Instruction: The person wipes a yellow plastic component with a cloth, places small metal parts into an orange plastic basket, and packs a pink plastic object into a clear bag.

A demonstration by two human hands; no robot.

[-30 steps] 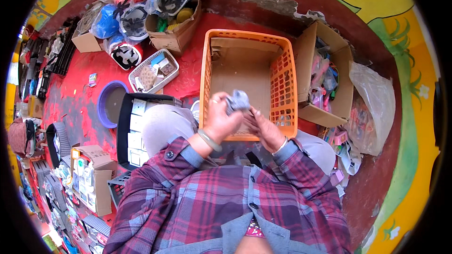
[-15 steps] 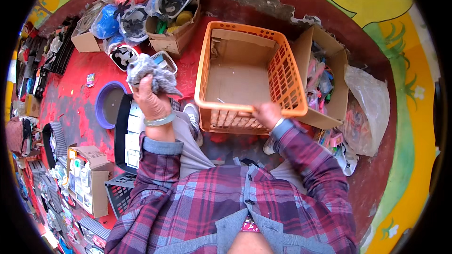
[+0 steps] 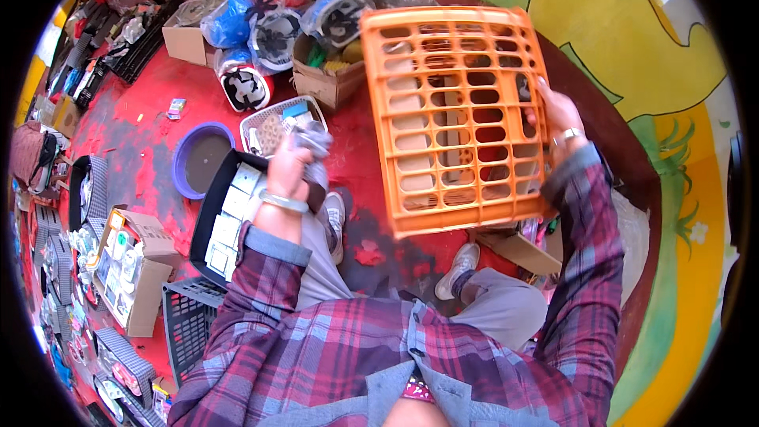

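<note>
My left hand [image 3: 288,175] is closed round a crumpled grey cloth [image 3: 313,141], which pokes out above the fist. An orange plastic basket [image 3: 474,218] with slotted walls is raised off the floor and tipped, so one slotted face is turned up toward me. At its right edge my right hand [image 3: 560,111] grips the frame, some fingers passing behind the plastic. Through the slots pale cardboard shows inside; the basket's opening is hidden. The cloth is apart from the basket.
By my left leg stand a black bin [image 3: 202,225] of white boxes, a purple basin [image 3: 180,160] and a white basket [image 3: 254,120]. Bagged helmets [image 3: 273,38] lie farther back. A cardboard box [image 3: 518,251] sits partly behind the orange basket. A painted wall [image 3: 624,39] curves along the right.
The orange basket has been lifted and tipped from standing open upward to showing a slotted face. My right hand has moved up and right with it; my left hand has shifted slightly right, still holding the cloth.
</note>
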